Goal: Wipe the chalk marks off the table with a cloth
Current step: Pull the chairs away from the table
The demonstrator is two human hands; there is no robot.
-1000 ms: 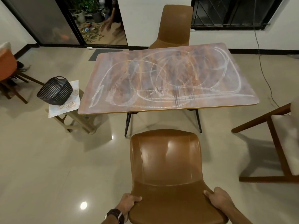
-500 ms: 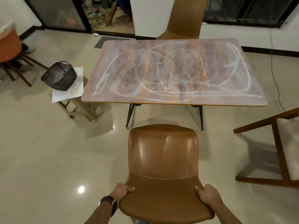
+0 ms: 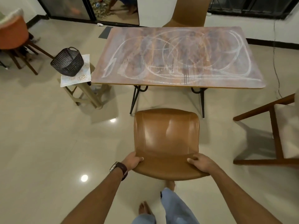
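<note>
A rectangular table (image 3: 178,84) with a mottled brown top stands ahead of me, covered in looping white chalk marks (image 3: 186,62). Between me and the table is a tan leather chair (image 3: 166,139). My left hand (image 3: 133,161) grips the left edge of its seat, thumb on top. On the seat's right edge my right hand (image 3: 202,162) grips the same way. No cloth shows in view.
A dark woven basket (image 3: 68,61) sits on a small stool (image 3: 80,88) left of the table. Another tan chair (image 3: 189,12) stands behind the table. A wooden chair (image 3: 275,126) is at right, an orange one (image 3: 13,36) far left. A cable (image 3: 275,59) runs down the right floor.
I have pulled the tan chair back from the table with both hands. The view has tilted down, so my forearms, legs and feet now show.
</note>
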